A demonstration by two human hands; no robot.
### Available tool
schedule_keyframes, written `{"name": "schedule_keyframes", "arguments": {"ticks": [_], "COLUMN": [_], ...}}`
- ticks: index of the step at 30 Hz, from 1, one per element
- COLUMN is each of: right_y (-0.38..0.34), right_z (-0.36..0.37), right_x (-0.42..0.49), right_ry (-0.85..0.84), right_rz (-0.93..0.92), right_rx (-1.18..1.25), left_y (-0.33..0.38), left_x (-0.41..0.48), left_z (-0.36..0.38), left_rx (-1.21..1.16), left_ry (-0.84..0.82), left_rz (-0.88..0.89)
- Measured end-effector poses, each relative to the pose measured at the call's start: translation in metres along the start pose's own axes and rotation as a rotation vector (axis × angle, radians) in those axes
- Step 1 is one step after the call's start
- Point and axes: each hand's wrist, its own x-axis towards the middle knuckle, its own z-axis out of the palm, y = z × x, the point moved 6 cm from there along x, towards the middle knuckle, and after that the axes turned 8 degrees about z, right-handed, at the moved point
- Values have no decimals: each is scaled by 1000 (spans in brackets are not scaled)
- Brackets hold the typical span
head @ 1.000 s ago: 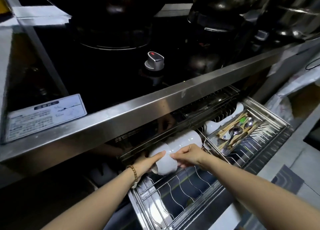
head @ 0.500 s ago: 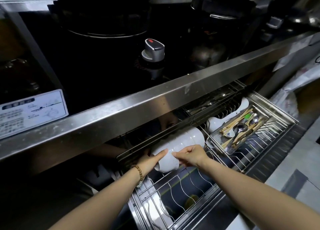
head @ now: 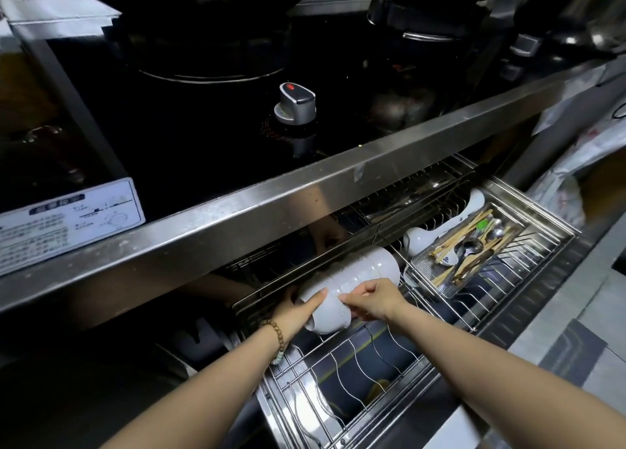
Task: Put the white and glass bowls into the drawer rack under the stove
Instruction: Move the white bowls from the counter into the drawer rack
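A row of nested white bowls (head: 366, 272) lies on its side in the pulled-out wire drawer rack (head: 355, 374) under the stove. My left hand (head: 298, 309) grips the nearest white bowl (head: 330, 316) from the left, thumb over its top. My right hand (head: 372, 301) pinches the same bowl from the right with curled fingers. The bowl is tilted against the row. No glass bowl shows in this view.
A mesh cutlery tray (head: 423, 272) with chopsticks and spoons sits at the rack's right, with a white ladle (head: 420, 238) behind it. The steel stove edge (head: 305, 204) overhangs the drawer. A stove knob (head: 296, 104) and dark pots stand above.
Both hands stay on the nearest white bowl, which has shifted slightly back toward the row. The camera view has tilted a little.
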Motion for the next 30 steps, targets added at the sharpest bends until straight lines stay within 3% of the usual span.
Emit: {"name": "schedule_keyframes", "arguments": {"ticks": [8,16,21,30], "right_y": [-36,-88,-129,-243], "right_z": [-24,-74,-92,-41], "right_x": [-53,-173,-251,-363], "right_ry": [28,223,319,256], "right_rz": [-141,-433,-641,-978], "right_rx": [7,-15,-59,-124], "left_y": [43,123,190,293], "left_x": [-39,-115,-181,-319], "left_z": [-13,-22,-29,-172], "left_rx": [22,57,157,184], "left_ry": [-39,-57,-103,182], "left_rz": [127,448,737,1166]}}
